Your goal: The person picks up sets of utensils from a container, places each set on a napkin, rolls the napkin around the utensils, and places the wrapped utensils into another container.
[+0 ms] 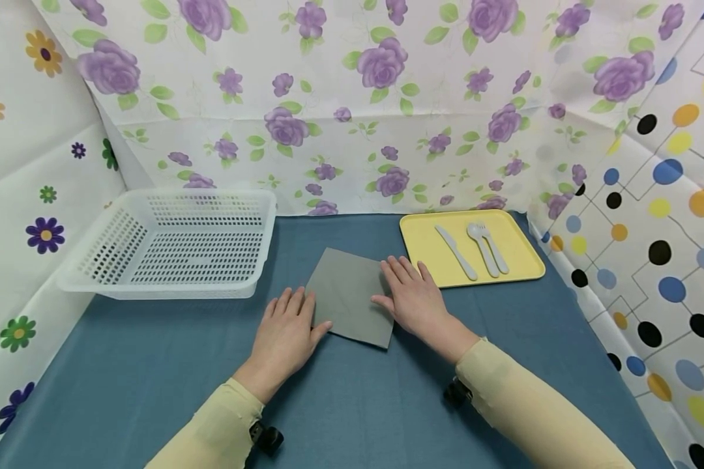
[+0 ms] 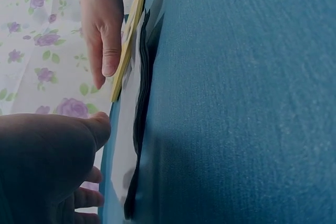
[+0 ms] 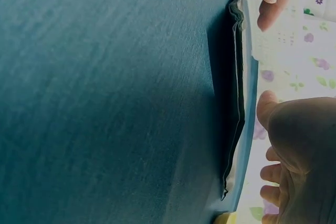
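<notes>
A grey folded cloth (image 1: 350,294) lies flat and slightly turned on the blue table covering, with several layers showing along its edge in the wrist views. My left hand (image 1: 285,333) is at the cloth's left edge, fingers extended and thumb near the lower left corner. Over the right edge is my right hand (image 1: 413,298), its fingers stretched out and thumb spread toward the middle. In the left wrist view, both the left hand (image 2: 50,156) and the right hand (image 2: 102,30) appear beside the cloth (image 2: 126,145). Whether the palms press on it is hard to tell.
A white perforated basket (image 1: 252,286) stands at the back left. At the back right, a yellow tray (image 1: 425,238) holds a grey knife (image 1: 455,253), spoon (image 1: 484,250) and fork (image 1: 495,249). Patterned sheets hang behind and at both sides.
</notes>
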Demonstrator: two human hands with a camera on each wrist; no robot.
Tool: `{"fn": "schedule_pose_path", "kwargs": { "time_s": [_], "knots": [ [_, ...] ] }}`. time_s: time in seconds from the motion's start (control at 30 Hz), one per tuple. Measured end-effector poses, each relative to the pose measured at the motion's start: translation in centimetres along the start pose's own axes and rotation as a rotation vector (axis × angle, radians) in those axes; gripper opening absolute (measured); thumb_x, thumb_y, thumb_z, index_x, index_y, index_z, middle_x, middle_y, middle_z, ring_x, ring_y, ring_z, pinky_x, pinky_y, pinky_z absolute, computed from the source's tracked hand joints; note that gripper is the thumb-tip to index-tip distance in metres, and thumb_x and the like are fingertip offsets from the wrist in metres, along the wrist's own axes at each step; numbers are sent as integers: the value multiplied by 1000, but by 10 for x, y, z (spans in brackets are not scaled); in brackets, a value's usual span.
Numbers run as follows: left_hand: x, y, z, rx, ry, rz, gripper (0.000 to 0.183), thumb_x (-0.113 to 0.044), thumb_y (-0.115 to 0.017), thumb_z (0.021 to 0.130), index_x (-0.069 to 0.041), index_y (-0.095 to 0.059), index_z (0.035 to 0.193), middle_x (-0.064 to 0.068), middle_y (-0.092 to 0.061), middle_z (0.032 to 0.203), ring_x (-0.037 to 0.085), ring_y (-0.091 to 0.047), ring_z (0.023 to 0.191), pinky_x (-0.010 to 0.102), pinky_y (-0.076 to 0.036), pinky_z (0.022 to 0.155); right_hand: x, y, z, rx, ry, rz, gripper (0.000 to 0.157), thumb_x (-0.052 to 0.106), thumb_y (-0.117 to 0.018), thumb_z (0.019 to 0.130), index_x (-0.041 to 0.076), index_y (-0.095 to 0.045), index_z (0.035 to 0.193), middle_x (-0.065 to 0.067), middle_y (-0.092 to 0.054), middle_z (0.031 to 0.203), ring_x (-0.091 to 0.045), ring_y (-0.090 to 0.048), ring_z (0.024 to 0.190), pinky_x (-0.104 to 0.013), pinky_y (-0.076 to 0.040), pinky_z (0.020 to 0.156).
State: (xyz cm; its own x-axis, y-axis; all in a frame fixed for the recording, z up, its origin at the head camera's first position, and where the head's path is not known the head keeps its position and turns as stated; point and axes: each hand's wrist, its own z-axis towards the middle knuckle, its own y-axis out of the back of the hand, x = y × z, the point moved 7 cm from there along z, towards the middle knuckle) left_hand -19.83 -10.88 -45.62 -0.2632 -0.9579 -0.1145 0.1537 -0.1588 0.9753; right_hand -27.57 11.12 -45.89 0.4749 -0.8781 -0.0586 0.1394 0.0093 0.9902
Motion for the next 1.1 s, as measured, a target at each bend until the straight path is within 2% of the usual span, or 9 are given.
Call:
{"fn": "schedule_pose_path", "kwargs": {
  "time_s": [0.4, 0.9, 1.1],
  "knots": [
    [2, -7, 1, 38, 12, -19, 67, -46, -71, 109, 2, -60, 155, 27, -56, 158, 47, -49, 150, 63, -40, 122, 0, -6, 9, 43, 8, 34, 81, 57, -61, 111, 3, -45, 168, -20, -45, 171, -39, -41, 159, -63, -28, 130],
    [1, -9, -2, 16, -14, -20, 58, -43, -74, 107, -1, -67, 146, 25, -60, 152, 46, -54, 144, 66, -40, 121, 0, -14, 17, 32, 38, 3, 77, 57, -60, 111, 4, -50, 165, -21, -50, 167, -40, -44, 157, -64, -31, 128],
    [1, -8, -3, 13, -17, -22, 57, -43, -75, 107, -1, -68, 145, 26, -61, 151, 46, -55, 143, 66, -40, 121, -2, -19, 19, 58, 28, -12, 77, 58, -58, 111, 5, -49, 166, -20, -50, 167, -39, -43, 157, -64, -30, 129]
  ]
}}
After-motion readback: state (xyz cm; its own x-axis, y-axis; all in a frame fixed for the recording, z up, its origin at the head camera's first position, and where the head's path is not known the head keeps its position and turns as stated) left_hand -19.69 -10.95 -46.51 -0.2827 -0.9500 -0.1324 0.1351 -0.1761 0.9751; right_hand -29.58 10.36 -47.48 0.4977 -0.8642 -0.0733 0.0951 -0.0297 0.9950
